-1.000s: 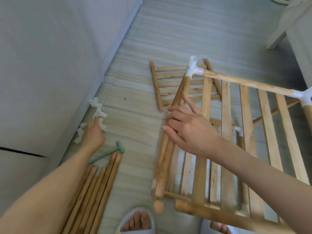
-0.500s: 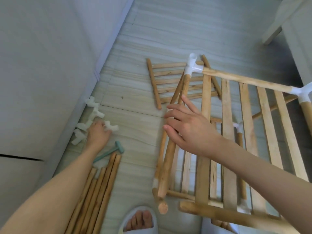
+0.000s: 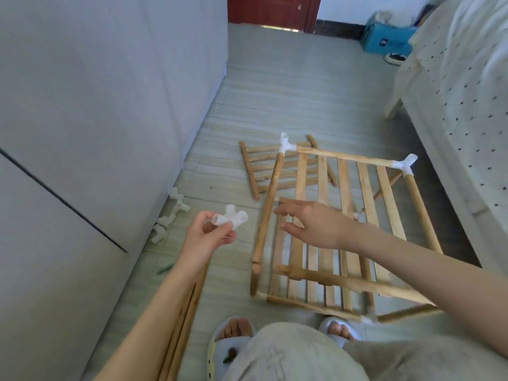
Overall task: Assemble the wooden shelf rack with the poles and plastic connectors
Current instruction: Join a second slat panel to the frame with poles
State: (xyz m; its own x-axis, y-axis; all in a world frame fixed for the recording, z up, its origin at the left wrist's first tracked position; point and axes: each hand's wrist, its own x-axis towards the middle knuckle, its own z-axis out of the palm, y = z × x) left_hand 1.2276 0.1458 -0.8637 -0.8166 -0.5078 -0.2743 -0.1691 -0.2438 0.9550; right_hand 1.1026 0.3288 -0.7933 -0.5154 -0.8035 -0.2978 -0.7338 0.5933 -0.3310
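Since the earlier frame, left hand has lifted off the floor with one connector pinched in its grip; right hand has come off the pole, fingers spread wide, holding nothing. Loose poles lie nearest, beside the left forearm. Connector is likely light, stiff, smooth plastic; hold it by the body, sockets clear. Rack lies on the floor, half built; steady it by the pole near its free end. Spare connectors sit against the wall.
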